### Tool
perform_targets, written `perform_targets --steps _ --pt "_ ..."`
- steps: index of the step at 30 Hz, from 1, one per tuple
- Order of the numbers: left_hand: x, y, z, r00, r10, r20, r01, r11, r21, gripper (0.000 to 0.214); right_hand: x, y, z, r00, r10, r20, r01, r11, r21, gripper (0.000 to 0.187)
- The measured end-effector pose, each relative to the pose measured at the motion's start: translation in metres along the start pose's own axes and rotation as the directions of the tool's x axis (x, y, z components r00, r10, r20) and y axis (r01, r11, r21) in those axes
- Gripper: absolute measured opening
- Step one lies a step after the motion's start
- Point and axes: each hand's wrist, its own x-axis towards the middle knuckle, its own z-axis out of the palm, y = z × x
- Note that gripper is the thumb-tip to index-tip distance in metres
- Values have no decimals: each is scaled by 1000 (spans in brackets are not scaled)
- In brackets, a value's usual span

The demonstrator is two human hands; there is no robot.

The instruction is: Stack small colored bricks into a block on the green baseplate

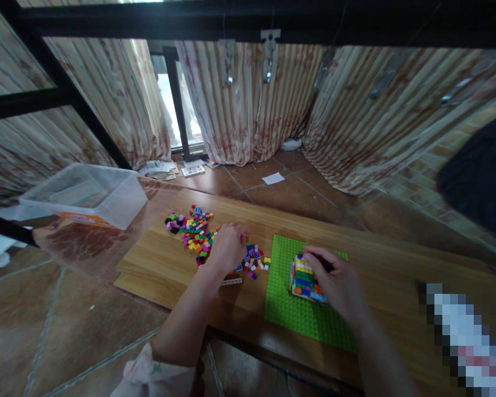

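A green baseplate (289, 309) lies on a low wooden table (165, 264). On the plate stands a many-coloured block of small bricks (303, 278). My right hand (334, 281) rests against the block's right side, fingers curled over its top edge. A loose pile of small coloured bricks (192, 229) is spread to the left of the plate. My left hand (229, 245) reaches into that pile with its fingers bent down among the bricks; what it grips is hidden.
A clear plastic tub (86, 193) sits at the table's far left. Papers (161, 168) and a white slip (273, 178) lie on the tiled floor by the curtains. A black frame bar (8, 229) crosses at left. A dark shape (479, 176) sits at right.
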Motion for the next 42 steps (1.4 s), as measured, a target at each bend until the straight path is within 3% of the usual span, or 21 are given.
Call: perform_targets --steps 5,16,21,24,26,29,32,37,42 --pt "-1 0 -1 988 123 89 -133 983 128 35 0 4 -1 999 -35 -6 35 999 -17 33" --pt "-1 8 11 995 75 67 -86 978 192 21 -1 0 -2 998 -67 8 67 997 -43 33" --pt "-1 9 8 999 50 -1 -50 995 90 19 0 -2 -2 997 -70 -22 70 997 -21 32" --pt "0 15 4 995 48 -90 -60 989 -133 21 2 -2 -3 992 -84 -92 84 996 -6 30" --pt "0 22 5 994 25 -105 -66 913 -403 20 3 -2 -5 983 -84 -161 89 996 23 28" --pt "-4 36 13 1000 3 -22 -19 642 -767 19 3 -3 -6 969 -77 -233 100 991 87 25" --pt "-9 51 23 997 38 60 37 450 -892 20 2 -8 -6 970 -105 -219 136 981 135 21" --pt "-14 65 30 995 67 70 41 355 -934 22 0 -19 -3 974 -199 -112 216 962 168 18" --pt "-16 72 29 995 85 54 20 357 -934 23 0 -23 1 969 -221 -108 238 953 186 16"
